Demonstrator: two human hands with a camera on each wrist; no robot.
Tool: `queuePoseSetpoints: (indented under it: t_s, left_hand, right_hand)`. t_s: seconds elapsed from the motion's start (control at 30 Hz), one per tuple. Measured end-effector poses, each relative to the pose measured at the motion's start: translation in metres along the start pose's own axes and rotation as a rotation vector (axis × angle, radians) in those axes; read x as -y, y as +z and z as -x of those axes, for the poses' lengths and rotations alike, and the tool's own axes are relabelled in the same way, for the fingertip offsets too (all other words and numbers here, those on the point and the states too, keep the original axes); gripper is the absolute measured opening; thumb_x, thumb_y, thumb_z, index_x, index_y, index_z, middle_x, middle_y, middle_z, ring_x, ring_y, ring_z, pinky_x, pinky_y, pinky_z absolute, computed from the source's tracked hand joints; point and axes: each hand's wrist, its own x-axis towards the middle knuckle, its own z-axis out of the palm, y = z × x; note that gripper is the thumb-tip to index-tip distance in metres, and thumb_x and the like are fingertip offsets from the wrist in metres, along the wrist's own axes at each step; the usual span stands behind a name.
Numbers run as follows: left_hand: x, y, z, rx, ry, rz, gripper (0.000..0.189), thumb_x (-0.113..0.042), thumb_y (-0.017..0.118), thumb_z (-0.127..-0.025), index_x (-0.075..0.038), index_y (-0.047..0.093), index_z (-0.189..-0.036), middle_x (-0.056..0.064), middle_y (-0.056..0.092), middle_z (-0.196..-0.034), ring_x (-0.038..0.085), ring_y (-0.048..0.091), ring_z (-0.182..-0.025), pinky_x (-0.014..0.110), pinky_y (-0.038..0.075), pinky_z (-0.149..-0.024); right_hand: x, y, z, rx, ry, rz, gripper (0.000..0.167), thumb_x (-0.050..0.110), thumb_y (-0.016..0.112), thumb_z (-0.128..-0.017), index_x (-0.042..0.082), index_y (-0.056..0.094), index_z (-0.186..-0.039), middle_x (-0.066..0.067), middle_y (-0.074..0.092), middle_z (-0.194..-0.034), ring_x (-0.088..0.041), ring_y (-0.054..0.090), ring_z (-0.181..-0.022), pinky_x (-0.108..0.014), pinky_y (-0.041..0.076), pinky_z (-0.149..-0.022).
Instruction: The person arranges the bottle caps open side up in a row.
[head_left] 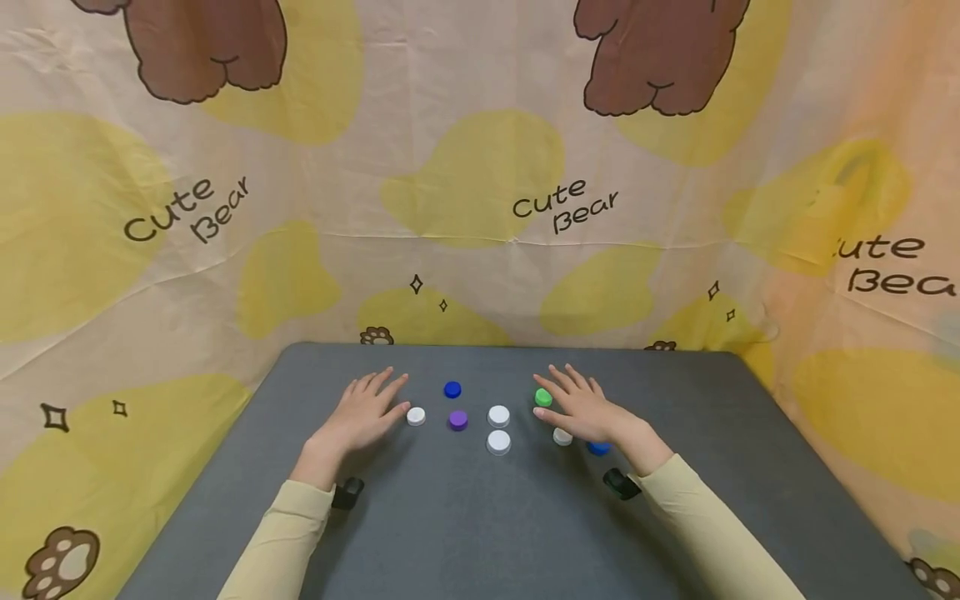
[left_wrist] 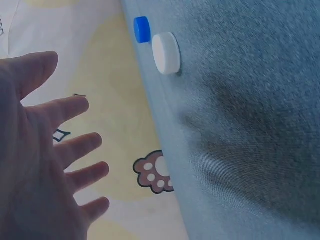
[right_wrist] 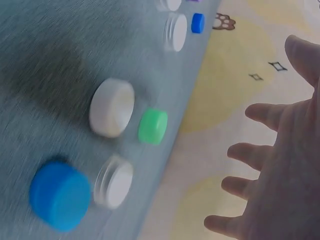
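My left hand (head_left: 363,414) hovers over the left of the table with its fingers spread, holding nothing. Nearest to it is a white bottle cap (head_left: 416,416) beside the thumb tip; the left wrist view has this cap with a blue cap (left_wrist: 142,29). On the right my other hand (head_left: 588,412), also spread and holding nothing, hangs above a green cap (head_left: 543,397), a white cap (head_left: 562,437) and a larger blue cap (head_left: 598,448), partly covering them. From the right wrist, a ribbed white cap (right_wrist: 114,182) appears beside that blue cap; the hand hides it in the head view.
Between the hands lie a small blue cap (head_left: 452,389), a purple cap (head_left: 458,421) and two white caps, one farther back (head_left: 498,417) and one in front (head_left: 498,442). The grey table (head_left: 450,525) meets a bear-print cloth (head_left: 465,292) at its back edge.
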Motion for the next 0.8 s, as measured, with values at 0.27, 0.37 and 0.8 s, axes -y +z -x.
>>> queuePoseSetpoints:
  t_s: [0.27,0.37,0.8]
  left_hand:
    - [0.009,0.006,-0.001,-0.059,0.032,0.033,0.060,-0.043,0.050,-0.096,-0.010,0.039,-0.145,0.020,0.037,-0.148,0.043,0.033,-0.134,0.059,0.026,-0.107]
    - [0.010,0.008,-0.001,-0.071,0.034,0.047,0.060,-0.040,0.055,-0.094,-0.009,0.041,-0.143,0.019,0.041,-0.145,0.041,0.037,-0.133,0.059,0.029,-0.105]
    - [0.018,0.021,-0.001,-0.113,0.032,0.119,0.059,-0.037,0.062,-0.091,-0.004,0.047,-0.138,0.018,0.050,-0.138,0.037,0.044,-0.128,0.052,0.034,-0.105]
  right_hand:
    - [0.020,0.010,-0.027,0.024,-0.074,0.023,0.071,0.059,0.040,-0.094,0.022,0.022,-0.152,-0.013,0.015,-0.158,-0.037,0.004,-0.146,-0.062,0.009,-0.112]
    - [0.029,0.014,-0.034,0.024,-0.097,0.034,0.071,0.058,0.042,-0.094,0.021,0.023,-0.152,-0.015,0.018,-0.157,-0.039,0.008,-0.145,-0.061,0.012,-0.112]
    - [0.060,0.031,-0.064,-0.004,-0.151,-0.027,0.076,0.059,0.047,-0.092,0.012,0.030,-0.149,-0.011,0.028,-0.154,-0.033,0.021,-0.143,-0.048,0.023,-0.114]
